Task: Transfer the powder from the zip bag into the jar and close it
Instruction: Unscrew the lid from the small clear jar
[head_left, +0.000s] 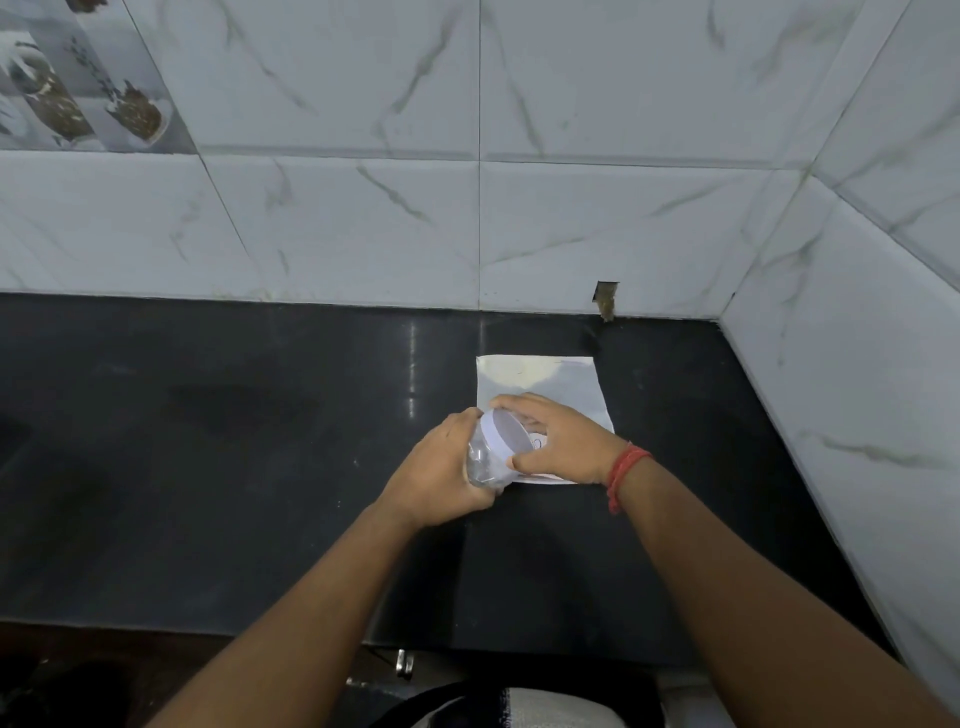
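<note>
A clear jar (485, 462) is held tilted above the black counter (208, 467), its mouth end turned up and toward the right. The left hand (441, 473) is wrapped around the clear body of the jar, fingers curled under it, thumb on top near the lid edge. A white lid (506, 439) is seated on the jar mouth and is gripped by the right hand (561, 441), fingers curved over its far rim and the thumb pressed against its near rim; whether the lid is fully screwed on cannot be told. Some dark reflections are seen through the jar wall by the left palm; contents cannot be made out. Directly beneath and behind the right hand, a flat white zip bag (540, 379) is laid on the counter, its far edge beyond the fingertips and its near edge showing just under the right thumb; the bag is partly covered by that hand and the jar. Faint print is seen on the bag near the thumb, too small to read. A red thread band (626, 470) is worn on the right wrist, just behind the gripping hand. White marble-look wall tiles (519, 208) are seen past the bag, meeting in a corner off to the right of the hands. A small chipped hole (605, 299) is seen in the tile base beyond the bag. A patterned tile (78, 78) is seen far up left of the grip.
</note>
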